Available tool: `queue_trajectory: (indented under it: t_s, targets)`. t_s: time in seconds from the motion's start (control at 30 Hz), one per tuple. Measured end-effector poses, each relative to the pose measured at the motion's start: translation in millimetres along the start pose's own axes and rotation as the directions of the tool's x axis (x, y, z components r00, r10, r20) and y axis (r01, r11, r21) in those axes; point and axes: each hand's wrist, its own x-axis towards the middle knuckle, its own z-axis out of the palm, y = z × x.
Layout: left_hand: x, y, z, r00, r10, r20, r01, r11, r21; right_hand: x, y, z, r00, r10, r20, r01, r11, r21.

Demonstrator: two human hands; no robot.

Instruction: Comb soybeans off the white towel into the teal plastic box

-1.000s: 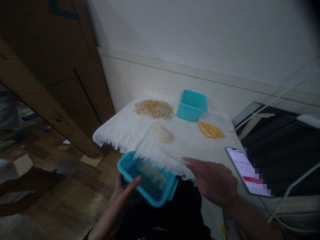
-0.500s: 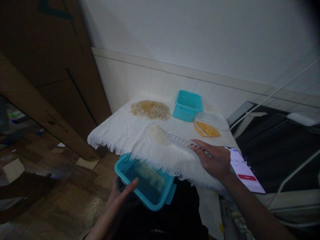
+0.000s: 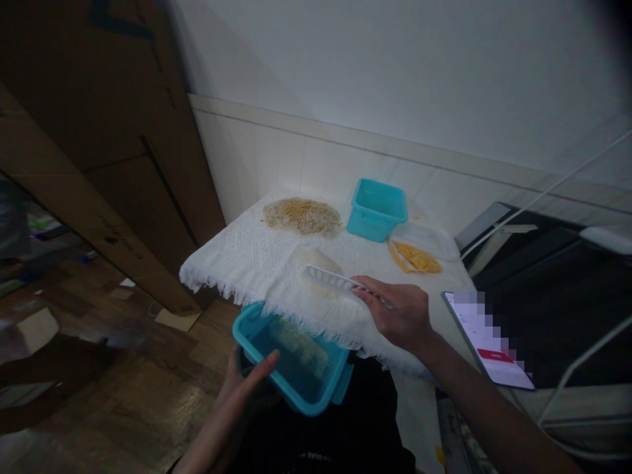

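Note:
My right hand (image 3: 401, 315) is closed around one end of a white slotted plastic strip (image 3: 330, 278), whose far end lies over a small pale heap of rice-like grains (image 3: 316, 254) on the white cloth (image 3: 241, 243). At the cloth's fringed front edge, my left hand (image 3: 243, 387) grips a teal plastic bin (image 3: 311, 409), thumb over its rim and the other fingers hidden below. Pale grains (image 3: 306, 354) lie inside that bin. Farther back on the cloth is a spread of yellow beans mixed with pale grains (image 3: 302, 216).
A second teal bin (image 3: 372, 227) stands at the back near the wall. Beside it are a clear lid (image 3: 434, 238) and a crumpled yellow cloth-like piece (image 3: 417, 257). A phone (image 3: 486, 342) lies at the right edge. Tall cardboard (image 3: 113, 118) stands left; a white cable (image 3: 538, 197) crosses at right.
My right hand has moved left with the white slotted strip, sweeping it across the pale heap, and the strip is tilted more on edge. The left hand still holds the bin. The view has shifted slightly.

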Motion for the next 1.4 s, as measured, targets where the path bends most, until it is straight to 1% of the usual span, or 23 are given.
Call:
queue_trajectory:
  t_s: [0.13,0.23,0.33,0.43,0.53,0.67,0.8,0.9,1.0,1.1,1.17,1.23,1.33,1.4]
  targets:
    - [1,-2,-1.5,1.0,0.002,0.008,-0.002,1.0,-0.003,8,1,7,0.998,-0.011,-0.06,0.013,0.999,0.039]
    - [0,0,-0.8,1.0,-0.004,0.022,0.004,1.0,0.004,17,6,19,0.999,-0.026,-0.044,0.031,0.995,0.097]
    - [-2,3,0.9,1.0,-0.029,0.011,0.029,1.0,-0.001,21,8,29,0.998,-0.054,-0.017,0.056,0.99,0.133]
    - [-3,4,1.7,0.999,-0.037,0.006,0.038,0.999,-0.017,21,6,32,0.998,-0.067,-0.011,0.068,0.988,0.136]
    - [-2,3,1.3,1.0,-0.026,0.001,0.026,1.0,0.009,18,1,30,0.994,-0.107,-0.02,0.109,0.984,0.138]
    - [-2,2,1.2,1.0,-0.02,0.011,0.02,1.0,-0.006,13,-8,24,0.987,-0.163,-0.006,0.163,0.98,0.115]
    - [-3,2,2.2,1.0,-0.029,-0.005,0.029,0.999,-0.015,4,-17,16,0.985,-0.17,0.039,0.166,0.983,0.077]
    - [-5,3,3.0,1.0,-0.014,-0.007,0.014,1.0,-0.013,-2,-25,12,0.98,-0.196,0.042,0.192,0.978,0.082]
    - [-4,2,3.0,1.0,-0.018,-0.002,0.018,1.0,-0.011,-2,-33,10,0.976,-0.212,0.048,0.207,0.974,0.092]
    - [-2,-2,2.5,1.0,-0.023,-0.002,0.023,1.0,0.01,2,-34,6,0.976,-0.208,0.056,0.204,0.976,0.076]
    - [-1,-4,2.3,1.0,-0.012,0.0,0.012,1.0,0.012,3,-30,-3,0.98,-0.193,0.044,0.192,0.981,0.025]
    - [1,-7,2.3,1.0,-0.009,-0.008,0.009,1.0,0.014,1,-25,-18,0.987,-0.161,0.023,0.162,0.985,-0.057]
    - [2,-9,2.5,1.0,-0.023,-0.018,0.024,0.999,0.021,-12,-20,-41,0.993,-0.117,0.009,0.117,0.978,-0.174]
    - [2,-10,3.1,0.999,-0.038,-0.015,0.039,0.999,0.029,-24,-20,-53,0.995,-0.098,0.032,0.103,0.972,-0.213]
